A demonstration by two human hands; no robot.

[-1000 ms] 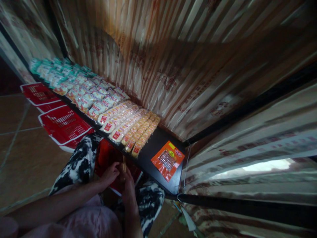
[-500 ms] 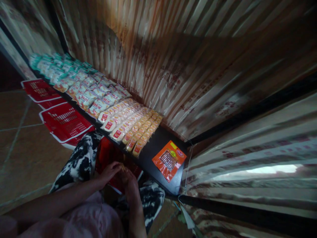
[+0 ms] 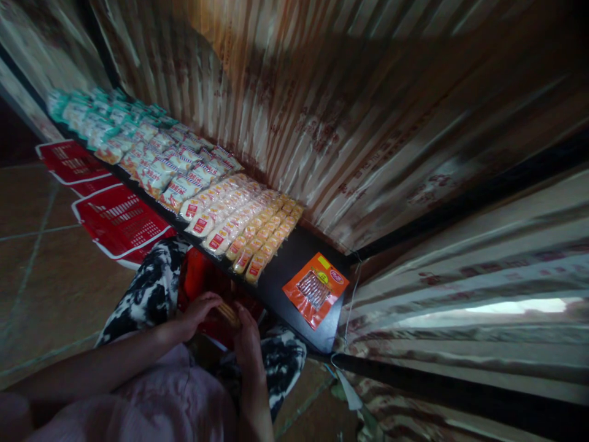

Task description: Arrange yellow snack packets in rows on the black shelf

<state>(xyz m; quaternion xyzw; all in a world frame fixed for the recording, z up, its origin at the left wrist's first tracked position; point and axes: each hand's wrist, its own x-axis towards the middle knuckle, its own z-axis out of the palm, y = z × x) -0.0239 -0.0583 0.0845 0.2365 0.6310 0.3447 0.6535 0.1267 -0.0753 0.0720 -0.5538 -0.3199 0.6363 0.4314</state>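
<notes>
Over my lap, between the knees, my left hand (image 3: 201, 312) pinches the upper left end of a small yellow-brown snack pack (image 3: 228, 314). The opposite end rests in the closed fingers of my right hand (image 3: 247, 331). Its label cannot be read in the dim light. Just beyond the hands, rows of similar yellow-wrapped snack packs (image 3: 265, 236) lie on a narrow black shelf (image 3: 271, 299). Beside them are rows of white-wrapped snack packs (image 3: 221, 215) with red labels. Red material (image 3: 196, 273) shows below the hands, partly hidden by them.
White-and-orange bags (image 3: 177, 178) and green bags (image 3: 92, 116) fill the shelf's left. An orange packet (image 3: 316, 288) lies at its right end. Red baskets or bags (image 3: 122, 218) stand on the tiled floor. A patterned curtain (image 3: 322, 123) hangs behind, with a dark bar (image 3: 451, 221) at right.
My hands have moved slightly apart, and the snack pack between them now shows along its length. The view has shifted a little.
</notes>
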